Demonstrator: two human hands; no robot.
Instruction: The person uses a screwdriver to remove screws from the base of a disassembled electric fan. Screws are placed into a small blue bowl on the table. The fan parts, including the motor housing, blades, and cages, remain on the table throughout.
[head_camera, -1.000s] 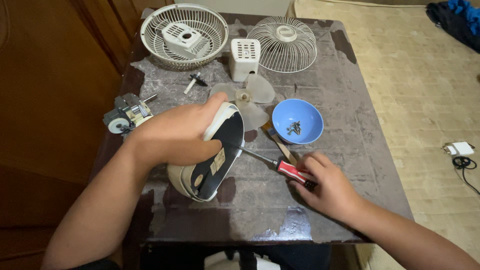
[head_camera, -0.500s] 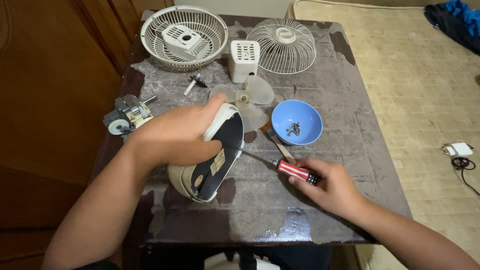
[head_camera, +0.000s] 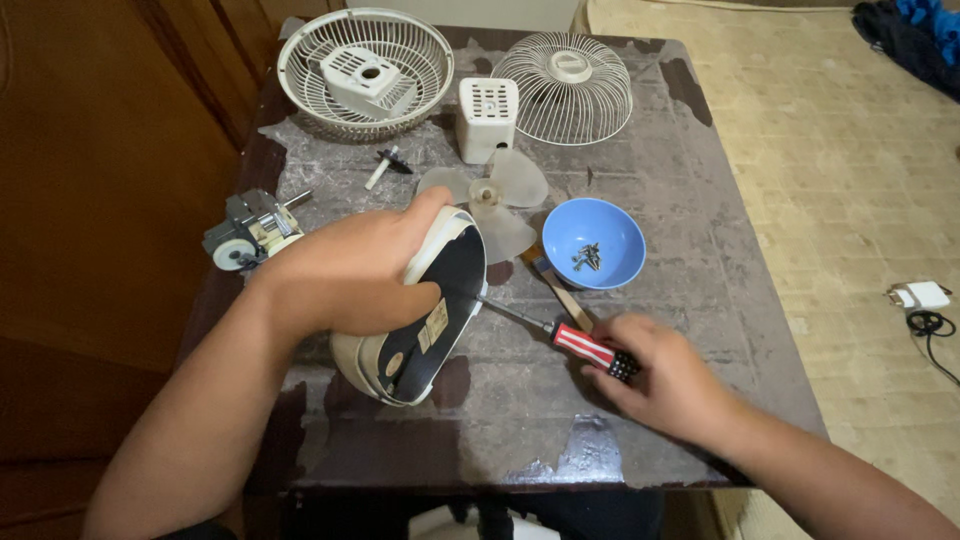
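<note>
My left hand (head_camera: 345, 270) grips a cream oval fan base (head_camera: 420, 320), tipped on its edge so its black underside faces right. My right hand (head_camera: 665, 385) holds a screwdriver (head_camera: 570, 342) with a red, white-striped handle. Its metal shaft points left and its tip touches the black underside. Beyond the screwdriver stands a blue bowl (head_camera: 592, 243) with several screws in it.
On the worn table (head_camera: 700, 200) lie a clear fan blade (head_camera: 495, 195), a white housing block (head_camera: 487, 117), two wire fan guards (head_camera: 365, 70) (head_camera: 565, 85), a small motor (head_camera: 250, 232) at the left edge and a wooden-handled tool (head_camera: 555, 285). A white charger (head_camera: 920, 297) lies on the floor.
My right hand has slid back along the screwdriver handle, to the right. The fan base and my left hand have stayed put.
</note>
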